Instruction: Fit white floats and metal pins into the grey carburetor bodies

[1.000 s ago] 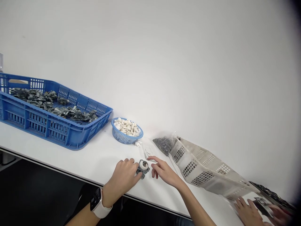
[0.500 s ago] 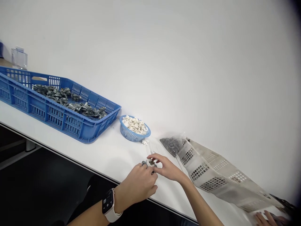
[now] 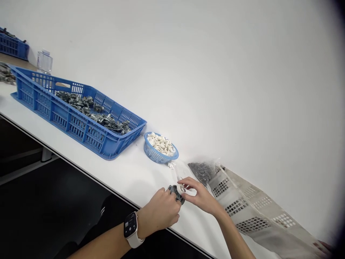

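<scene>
My left hand (image 3: 163,208), a watch on its wrist, is closed around a dark grey metal part (image 3: 177,195) above the front of the table. Close beside it, my right hand (image 3: 201,198) pinches a small white plastic piece (image 3: 182,188) between thumb and fingertips. The white piece is right at the grey part's upper edge; whether they touch I cannot tell. Just beyond the hands stands a small blue basket (image 3: 153,154) full of white plastic pieces (image 3: 163,144). A few more white bits (image 3: 171,164) lie at its foot.
A large blue crate (image 3: 78,126) with grey metal parts (image 3: 107,121) is on the left, a clear bottle (image 3: 45,62) behind it. To the right are a plastic bag of small dark pieces (image 3: 202,172) and a beige crate (image 3: 253,207). Another person's fingers (image 3: 322,246) show at lower right.
The view has swung left, so everything sits further right. The white piece, earlier against the grey part, is now shifted to its upper right side, and more of the grey part shows.
</scene>
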`<action>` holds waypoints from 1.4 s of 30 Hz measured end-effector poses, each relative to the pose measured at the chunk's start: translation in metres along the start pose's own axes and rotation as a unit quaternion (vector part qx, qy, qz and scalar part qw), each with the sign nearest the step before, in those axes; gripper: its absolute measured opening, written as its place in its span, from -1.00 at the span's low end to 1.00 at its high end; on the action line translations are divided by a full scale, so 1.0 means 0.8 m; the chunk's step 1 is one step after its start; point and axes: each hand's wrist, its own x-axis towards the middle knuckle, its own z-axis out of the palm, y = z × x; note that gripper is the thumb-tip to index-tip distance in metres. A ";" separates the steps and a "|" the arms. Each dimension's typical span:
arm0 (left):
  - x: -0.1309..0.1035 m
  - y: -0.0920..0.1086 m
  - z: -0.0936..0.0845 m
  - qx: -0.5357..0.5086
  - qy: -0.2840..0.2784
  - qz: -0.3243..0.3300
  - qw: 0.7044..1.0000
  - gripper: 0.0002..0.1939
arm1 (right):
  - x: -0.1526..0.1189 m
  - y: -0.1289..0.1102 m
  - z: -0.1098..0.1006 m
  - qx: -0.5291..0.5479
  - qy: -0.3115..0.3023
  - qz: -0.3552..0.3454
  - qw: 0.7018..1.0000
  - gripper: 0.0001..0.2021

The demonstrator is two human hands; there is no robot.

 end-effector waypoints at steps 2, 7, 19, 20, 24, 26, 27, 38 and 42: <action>0.000 0.002 0.001 0.011 -0.006 0.004 1.000 -0.85 | 0.000 0.002 0.000 -0.007 -0.003 0.001 1.000 -0.63; 0.001 0.004 0.005 0.023 -0.006 0.017 1.000 -0.80 | 0.000 0.005 0.000 -0.015 -0.010 0.008 1.000 -0.68; -0.010 0.016 -0.014 0.049 0.011 0.047 0.998 -0.77 | 0.004 0.001 0.012 -0.023 -0.012 0.039 0.999 -0.65; -0.011 0.018 -0.017 0.049 0.009 0.047 0.998 -0.76 | 0.004 0.002 0.012 -0.028 -0.009 0.037 0.999 -0.65; -0.011 0.017 -0.017 0.036 0.002 0.043 0.998 -0.75 | 0.004 0.000 0.008 -0.046 0.011 0.040 0.998 -0.66; -0.010 0.011 -0.012 0.024 -0.010 0.025 0.999 -0.77 | 0.004 0.000 0.007 -0.053 0.022 0.043 0.997 -0.65; -0.009 0.006 -0.009 0.019 -0.018 0.011 1.000 -0.79 | 0.004 0.000 0.007 -0.057 0.025 0.044 0.997 -0.65; -0.006 -0.018 -0.010 0.011 -0.024 -0.026 0.999 -0.83 | 0.005 0.008 0.019 -0.042 0.016 0.036 0.998 -0.65; -0.005 -0.019 -0.002 -0.023 -0.021 -0.020 0.999 -0.80 | 0.002 0.016 0.000 -0.043 0.031 0.049 0.997 -0.62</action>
